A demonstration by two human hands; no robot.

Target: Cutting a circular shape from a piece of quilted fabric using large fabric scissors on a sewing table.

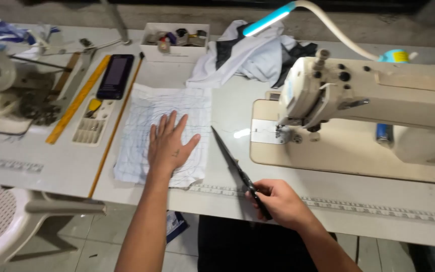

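Nearest the camera, the right hand (282, 201) is closed round the handles of dark scissors (237, 168), whose blades lie shut on the table (66, 166), pointing away from the person, just right of the cloth (142, 121). That cloth, white with thin crossing lines, lies flat near the table's front edge. The left hand (169, 143) rests on it palm down, fingers spread wide, holding nothing, only pressing.

The cloth looks thin, light and limp; it would likely slide or bunch if pushed from one side, so a flat palm or a pinch at a free corner seems the surest hold. The scissors look stiff and pointed, best held by the handles as they are now.

Right of the cloth, beyond the scissors, stands a cream sewing machine (368, 100) with a blue lamp (270, 20) arching over it. Behind the cloth lie a heap of white and dark fabric (247, 55) and a small white box (177, 50) of oddments. Left of the cloth run a thin stick (114, 128), a parts tray (92, 126), a phone (116, 75) and a yellow ruler (76, 100). A tape measure (378, 207) is fixed along the table's front edge. A white stool (6, 221) stands on the floor, lower left of the cloth. Nothing lies on the cloth but the hand; the scissor blades are the closest thing to it.
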